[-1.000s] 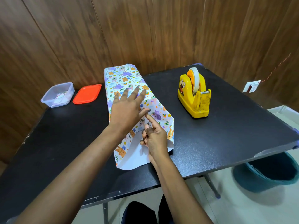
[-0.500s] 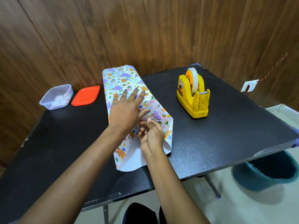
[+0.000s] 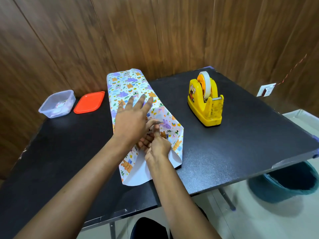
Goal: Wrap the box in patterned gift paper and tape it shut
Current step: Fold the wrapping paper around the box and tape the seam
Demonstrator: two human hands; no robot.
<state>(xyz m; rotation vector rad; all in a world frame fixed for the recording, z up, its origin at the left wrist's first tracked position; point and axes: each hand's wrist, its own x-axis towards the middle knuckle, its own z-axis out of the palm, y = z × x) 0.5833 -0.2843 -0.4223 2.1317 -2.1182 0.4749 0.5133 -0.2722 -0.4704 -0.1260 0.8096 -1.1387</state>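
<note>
The box is hidden inside the patterned gift paper (image 3: 127,87), a long tube lying on the black table (image 3: 233,144) from the wall toward me. My left hand (image 3: 133,118) presses flat on top of the wrapped box, fingers spread. My right hand (image 3: 156,145) sits at the near open end, fingers curled and pushing the paper edge inward against the box end. The white inside of the paper (image 3: 138,173) shows at the near flap. A yellow tape dispenser (image 3: 205,100) stands to the right of the box.
A clear plastic container (image 3: 57,103) and its orange lid (image 3: 89,101) lie at the back left by the wooden wall. A dark bin (image 3: 283,183) stands on the floor under the table's right edge. A wall socket (image 3: 265,89) is at right.
My right hand moved up from the lower flap to the box's near end and curled its fingers onto the paper. My left hand stayed pressed on top.
</note>
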